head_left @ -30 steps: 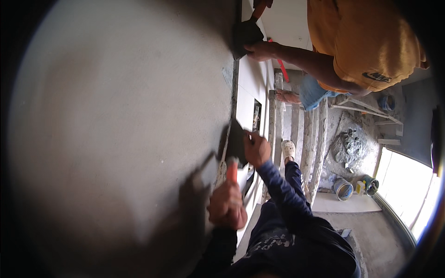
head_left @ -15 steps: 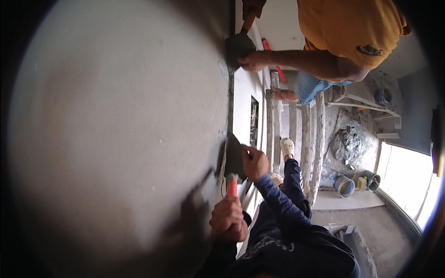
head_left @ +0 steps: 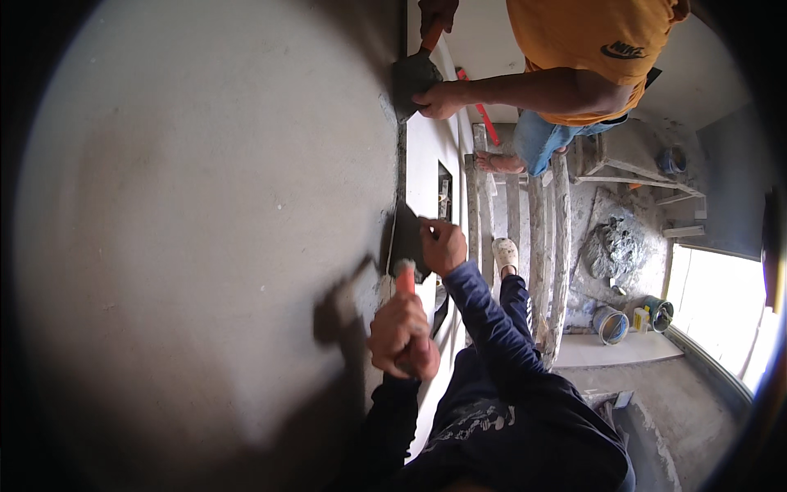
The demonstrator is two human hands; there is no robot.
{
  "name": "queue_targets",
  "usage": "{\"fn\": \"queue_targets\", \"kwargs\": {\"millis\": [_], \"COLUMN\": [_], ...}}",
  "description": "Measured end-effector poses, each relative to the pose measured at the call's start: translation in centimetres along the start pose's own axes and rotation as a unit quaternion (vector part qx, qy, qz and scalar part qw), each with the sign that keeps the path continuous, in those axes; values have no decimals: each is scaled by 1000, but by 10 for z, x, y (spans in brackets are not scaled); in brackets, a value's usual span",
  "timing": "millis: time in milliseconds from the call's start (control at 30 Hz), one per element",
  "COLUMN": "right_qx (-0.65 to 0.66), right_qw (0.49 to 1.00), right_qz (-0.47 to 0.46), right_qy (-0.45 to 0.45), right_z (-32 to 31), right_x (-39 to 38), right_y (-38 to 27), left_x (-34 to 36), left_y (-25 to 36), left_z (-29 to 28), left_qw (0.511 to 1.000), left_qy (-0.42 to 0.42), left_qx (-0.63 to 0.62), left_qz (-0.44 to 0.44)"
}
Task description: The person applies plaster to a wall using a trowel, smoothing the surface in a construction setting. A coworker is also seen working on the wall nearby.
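My left hand (head_left: pixel 400 332) is wrapped round the orange-red handle of a trowel (head_left: pixel 407 236). The dark blade points away from me and lies along the seam where the grey plastered wall (head_left: pixel 221 205) meets the white panel (head_left: pixel 422 160). My right hand (head_left: pixel 444 248) is closed at the blade's right edge, fingertips on it; its thumb is partly hidden. Farther along the same seam, a co-worker's hand (head_left: pixel 443 100) presses the blade of a second trowel (head_left: pixel 416 78). The co-worker's other hand (head_left: pixel 438 15) grips that trowel's orange handle.
Under our feet are mortar-crusted planks (head_left: pixel 541 238). A rectangular opening (head_left: pixel 444 193) sits in the white panel, with a red level (head_left: pixel 489 123) beyond. On the floor at right lie a mortar heap (head_left: pixel 615 248), a bucket (head_left: pixel 611 325) and a darker bucket (head_left: pixel 658 312).
Both my hands and the trowel have moved a little away from me along the seam. The co-worker's trowel and body appear slightly farther left in view.
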State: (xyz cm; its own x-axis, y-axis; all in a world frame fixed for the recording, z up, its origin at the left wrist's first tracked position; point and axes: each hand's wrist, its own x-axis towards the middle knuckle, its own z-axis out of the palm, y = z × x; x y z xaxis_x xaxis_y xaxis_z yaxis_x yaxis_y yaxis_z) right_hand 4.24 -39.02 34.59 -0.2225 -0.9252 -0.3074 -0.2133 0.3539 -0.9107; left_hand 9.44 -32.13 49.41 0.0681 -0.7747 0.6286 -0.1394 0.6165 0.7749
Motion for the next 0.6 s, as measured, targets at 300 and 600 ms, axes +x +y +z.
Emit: {"fn": "queue_targets", "kwargs": {"millis": [300,600], "right_qx": [-21,-14], "right_qw": [1000,1000], "right_qz": [5,-3], "right_qy": [-10,2], "right_z": [-2,1], "right_x": [3,4], "right_y": [-1,11], "left_x": [2,2], "left_y": [-6,-7], "left_z": [6,6], "left_qw": [999,999], "left_qy": [32,-22], "left_qx": [-12,-5], "left_qz": [-2,35]}}
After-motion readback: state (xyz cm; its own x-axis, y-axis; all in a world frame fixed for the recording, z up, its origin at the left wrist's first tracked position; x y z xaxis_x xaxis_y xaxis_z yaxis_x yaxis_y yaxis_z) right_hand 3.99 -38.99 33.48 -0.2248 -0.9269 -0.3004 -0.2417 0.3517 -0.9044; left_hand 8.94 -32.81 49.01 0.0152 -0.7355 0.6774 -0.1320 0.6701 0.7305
